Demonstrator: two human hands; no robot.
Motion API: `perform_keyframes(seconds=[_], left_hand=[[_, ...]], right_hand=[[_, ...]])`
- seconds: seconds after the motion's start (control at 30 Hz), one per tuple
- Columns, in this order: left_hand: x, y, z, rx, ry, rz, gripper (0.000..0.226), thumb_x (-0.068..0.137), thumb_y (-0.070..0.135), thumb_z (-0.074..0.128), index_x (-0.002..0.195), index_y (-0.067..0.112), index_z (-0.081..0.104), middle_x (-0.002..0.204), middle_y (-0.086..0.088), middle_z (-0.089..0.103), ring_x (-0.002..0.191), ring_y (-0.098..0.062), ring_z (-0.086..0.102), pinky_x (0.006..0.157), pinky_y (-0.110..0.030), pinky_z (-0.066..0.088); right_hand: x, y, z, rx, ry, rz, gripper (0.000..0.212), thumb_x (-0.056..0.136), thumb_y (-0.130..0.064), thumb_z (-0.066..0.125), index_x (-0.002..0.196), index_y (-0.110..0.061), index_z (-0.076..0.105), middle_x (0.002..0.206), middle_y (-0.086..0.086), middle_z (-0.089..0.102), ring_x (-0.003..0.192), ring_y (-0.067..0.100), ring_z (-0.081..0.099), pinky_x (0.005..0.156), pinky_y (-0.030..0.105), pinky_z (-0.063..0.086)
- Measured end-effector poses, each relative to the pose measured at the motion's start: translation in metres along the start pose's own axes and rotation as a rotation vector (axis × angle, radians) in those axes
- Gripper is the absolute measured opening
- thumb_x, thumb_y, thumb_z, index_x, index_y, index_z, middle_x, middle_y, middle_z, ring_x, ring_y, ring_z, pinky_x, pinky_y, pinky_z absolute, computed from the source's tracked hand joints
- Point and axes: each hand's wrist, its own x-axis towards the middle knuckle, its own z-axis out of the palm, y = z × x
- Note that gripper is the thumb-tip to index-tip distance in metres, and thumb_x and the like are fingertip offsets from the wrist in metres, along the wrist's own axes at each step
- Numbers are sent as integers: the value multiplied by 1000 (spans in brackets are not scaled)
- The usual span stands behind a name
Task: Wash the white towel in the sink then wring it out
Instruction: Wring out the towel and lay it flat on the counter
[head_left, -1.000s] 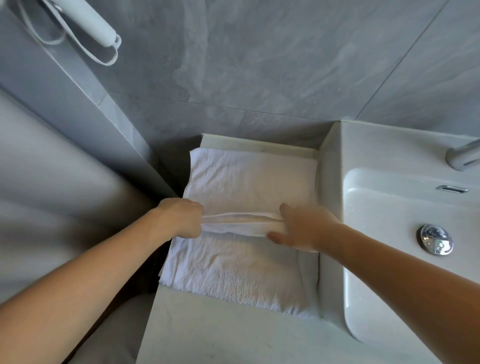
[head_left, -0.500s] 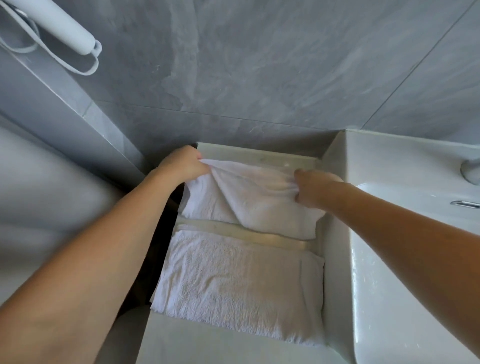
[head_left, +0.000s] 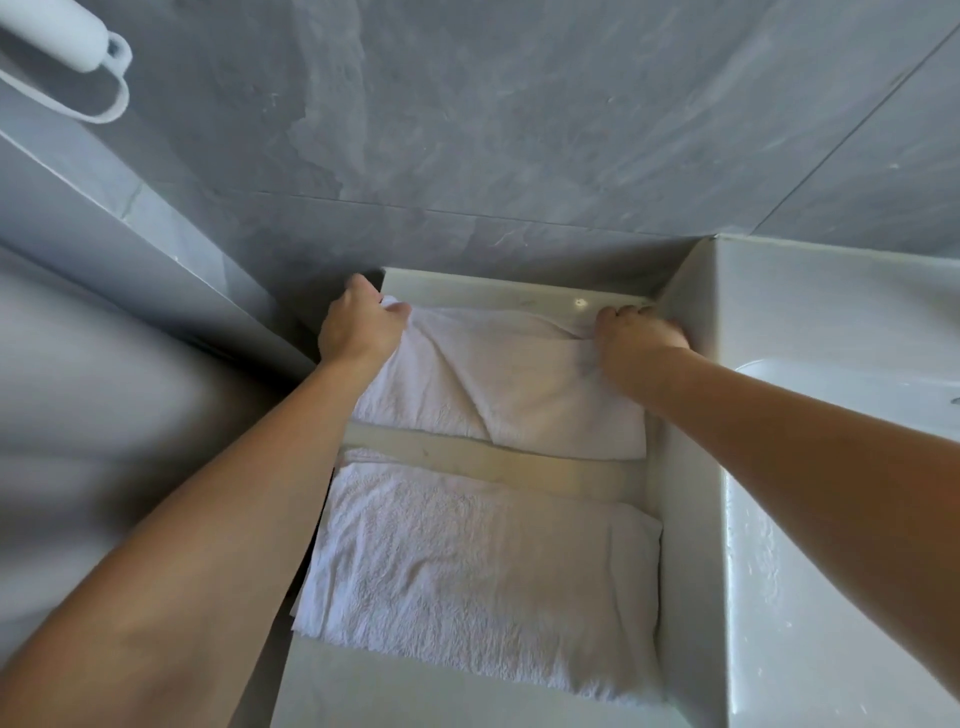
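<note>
While pinched, white towel (head_left: 519, 384) between both grips.

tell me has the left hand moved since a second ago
Yes. The left hand went from the towel's middle to its far corner, toward the back wall.

The bench (head_left: 483, 470) nook is tight. The grey wall (head_left: 519, 156) blocks the back, and the tall sink (head_left: 691, 467) side blocks the right. The top is open, and so is the near end.
</note>
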Motion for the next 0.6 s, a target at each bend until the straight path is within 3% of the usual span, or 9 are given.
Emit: perform_keyframes(seconds=[0.07, 0.13, 0.23, 0.33, 0.4, 0.5, 0.6], left_hand=[[-3, 4, -3, 42, -39, -92, 39, 87, 31, 63, 113, 5, 49, 101, -7, 58, 84, -29, 55, 67, -36, 44], [-7, 5, -7, 152, -45, -78, 29, 84, 23, 60, 105, 4, 54, 98, -10, 61, 85, -32, 58, 64, -35, 42], [-14, 4, -6, 278, 212, 138, 23, 87, 13, 59, 107, 1, 55, 106, -19, 62, 97, -41, 60, 75, -44, 47], [-17, 4, 5, 56, 197, 298, 17, 94, 8, 54, 110, 5, 53, 112, -16, 59, 99, -33, 58, 74, -36, 44], [-18, 0, 16, -66, 123, 202, 27, 95, 16, 59, 119, 6, 49, 121, -14, 56, 108, -32, 56, 79, -38, 47], [-21, -10, 30, 136, 136, -41, 48, 96, 39, 59, 128, 5, 45, 132, -18, 49, 121, -38, 46, 90, -49, 46], [-25, -12, 36, 231, 225, 29, 42, 101, 37, 50, 124, 2, 47, 125, -20, 53, 113, -39, 52, 77, -46, 48]], right_hand=[[2, 0, -4, 14, 15, 28, 39, 99, -8, 36, 137, -2, 40, 139, 21, 47, 129, 38, 46, 96, 45, 45], [2, 0, -5, -23, 44, 47, 41, 98, -7, 36, 138, -2, 40, 138, 21, 47, 127, 37, 46, 94, 44, 45], [3, -1, 0, -194, 100, 32, 42, 98, -12, 35, 140, -5, 39, 139, 18, 47, 125, 33, 44, 95, 40, 39], [5, 1, 6, -232, 110, 28, 40, 99, -14, 34, 138, -8, 41, 138, 17, 47, 125, 33, 45, 95, 39, 38], [6, 0, 10, -237, 97, 22, 39, 98, -15, 34, 136, -9, 42, 139, 17, 47, 126, 34, 45, 97, 40, 38], [7, -2, 11, -218, 70, 23, 39, 98, -15, 33, 136, -9, 42, 140, 18, 48, 129, 36, 44, 99, 41, 38], [6, -3, 12, -229, 55, 31, 40, 98, -17, 35, 137, -10, 39, 141, 18, 46, 130, 37, 43, 101, 41, 36]])
